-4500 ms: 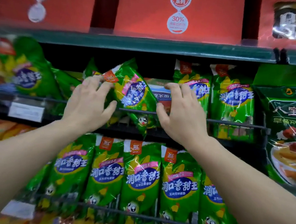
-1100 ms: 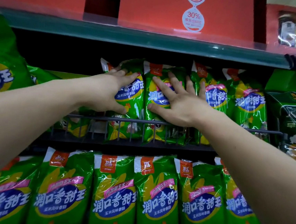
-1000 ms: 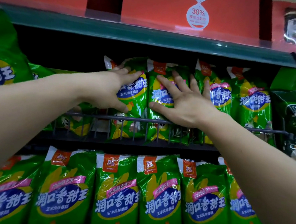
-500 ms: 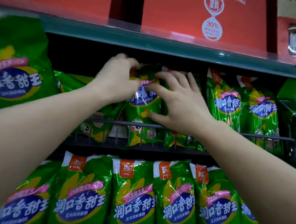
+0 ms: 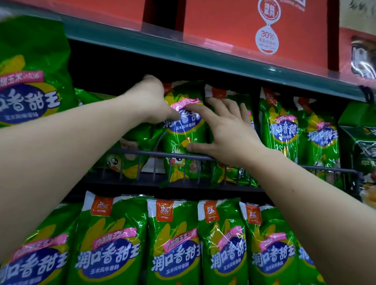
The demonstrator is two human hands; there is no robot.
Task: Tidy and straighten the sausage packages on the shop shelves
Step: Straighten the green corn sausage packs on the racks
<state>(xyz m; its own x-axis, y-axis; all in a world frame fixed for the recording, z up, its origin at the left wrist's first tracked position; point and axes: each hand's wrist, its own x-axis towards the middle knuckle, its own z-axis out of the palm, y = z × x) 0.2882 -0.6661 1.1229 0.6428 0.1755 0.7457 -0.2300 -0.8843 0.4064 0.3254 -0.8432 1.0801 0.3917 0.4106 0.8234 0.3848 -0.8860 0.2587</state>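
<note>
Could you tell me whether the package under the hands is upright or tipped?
Upright: the package stands on end behind the wire rail, label facing out.

Sausage packages [image 5: 282,128] behind rail [image 5: 317,169]; boxes [image 5: 218,12] on shelf [image 5: 213,58] above.

L hand [image 5: 149,102] fingers hidden behind pkg [image 5: 183,130]; big green pack [image 5: 21,75] at left edge cut off, blurred

Green sausage packages [image 5: 282,128] upright on wire-railed shelf [image 5: 224,188]
</note>
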